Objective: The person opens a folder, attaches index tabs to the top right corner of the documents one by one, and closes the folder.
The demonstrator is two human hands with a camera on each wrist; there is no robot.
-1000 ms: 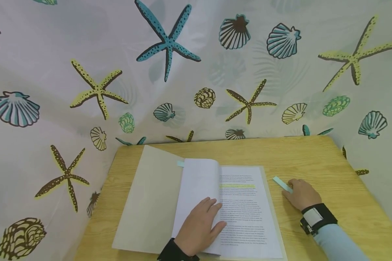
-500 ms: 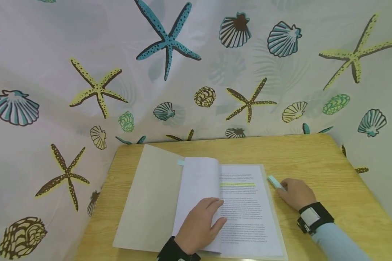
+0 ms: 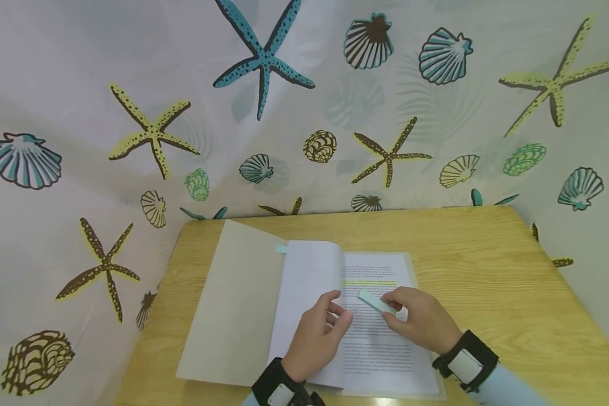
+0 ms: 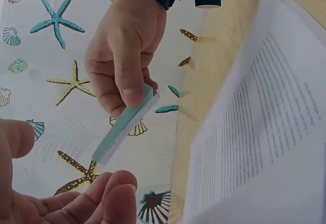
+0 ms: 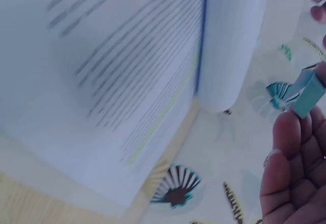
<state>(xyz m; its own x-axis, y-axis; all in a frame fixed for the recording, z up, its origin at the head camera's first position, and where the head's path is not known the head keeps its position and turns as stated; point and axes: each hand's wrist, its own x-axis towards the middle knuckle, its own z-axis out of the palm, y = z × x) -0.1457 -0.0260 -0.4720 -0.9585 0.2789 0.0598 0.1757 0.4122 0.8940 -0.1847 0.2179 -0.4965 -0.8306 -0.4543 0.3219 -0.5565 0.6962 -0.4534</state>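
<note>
An open booklet (image 3: 373,355) of printed pages lies on the wooden table, a yellow highlighted line (image 3: 369,283) near the top of its right page. My right hand (image 3: 423,321) pinches a narrow light-blue pad of sticky notes (image 3: 375,302) between thumb and fingers, over that page. In the left wrist view the pad (image 4: 122,127) shows loose strips splayed along one side. Beside it, above the inner edge of the turned page (image 3: 307,282), my left hand (image 3: 314,341) has its fingers loosely bent and grips nothing. The left fingertips come near the pad's free end in the left wrist view.
A light-blue tab (image 3: 281,248) sticks out from the top left of the turned pages. The pale cover (image 3: 228,316) lies folded out to the left on the table (image 3: 497,265). A curtain (image 3: 304,101) printed with starfish and shells hangs behind and at both sides.
My right hand has brought the sticky-note pad leftward from the table to over the right page. My left hand has lifted from the pages, its fingers now more bent.
</note>
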